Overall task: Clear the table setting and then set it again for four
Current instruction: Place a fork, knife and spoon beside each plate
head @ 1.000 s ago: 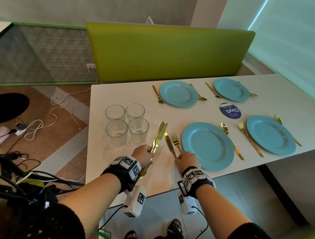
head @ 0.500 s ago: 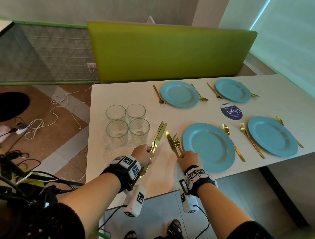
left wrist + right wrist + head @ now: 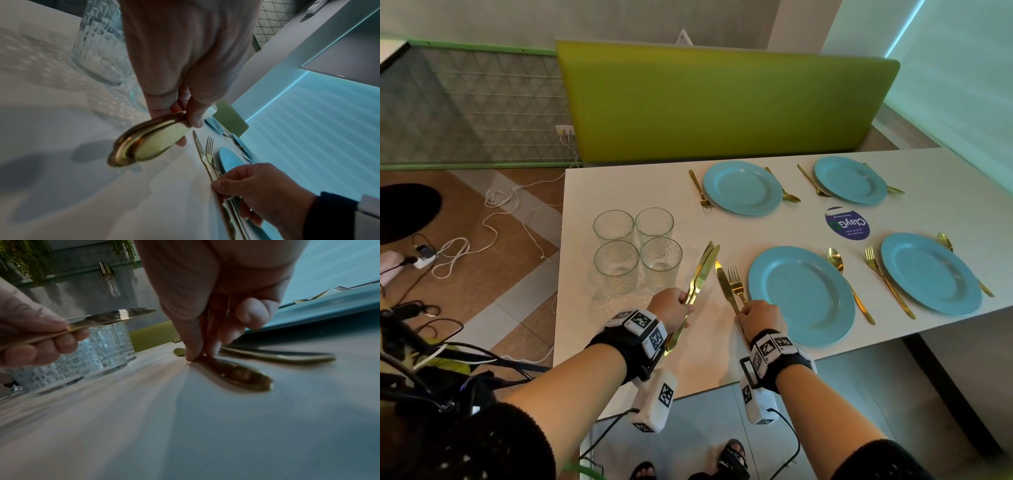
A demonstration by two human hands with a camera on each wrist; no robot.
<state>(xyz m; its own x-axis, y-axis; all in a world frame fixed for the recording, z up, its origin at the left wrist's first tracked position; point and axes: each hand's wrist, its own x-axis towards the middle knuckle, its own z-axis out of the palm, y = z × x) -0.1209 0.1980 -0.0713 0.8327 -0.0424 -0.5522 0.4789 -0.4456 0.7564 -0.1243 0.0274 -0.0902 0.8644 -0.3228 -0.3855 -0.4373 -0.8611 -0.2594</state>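
Note:
My left hand [image 3: 683, 303] grips a bundle of gold knives [image 3: 702, 270] by their handles, blades pointing away and held just above the white table [image 3: 619, 342]. The left wrist view shows the handle ends [image 3: 144, 146] sticking out below the left hand [image 3: 185, 128]. My right hand [image 3: 743, 313] pinches the handle of another gold knife [image 3: 724, 284], which lies flat beside a gold fork [image 3: 736, 281] left of the near blue plate [image 3: 801, 294]. In the right wrist view, thumb and fingers of the right hand [image 3: 201, 353] close on that knife handle [image 3: 242, 376]; the fork handle [image 3: 287, 356] lies behind it.
Several clear glasses [image 3: 637, 253] stand grouped just left of my left hand. Three more blue plates [image 3: 743, 188] [image 3: 851, 180] [image 3: 931, 274] each have a gold fork and spoon beside them. A round blue sticker [image 3: 847, 222] lies mid-table. A green bench back [image 3: 722, 102] lines the far edge.

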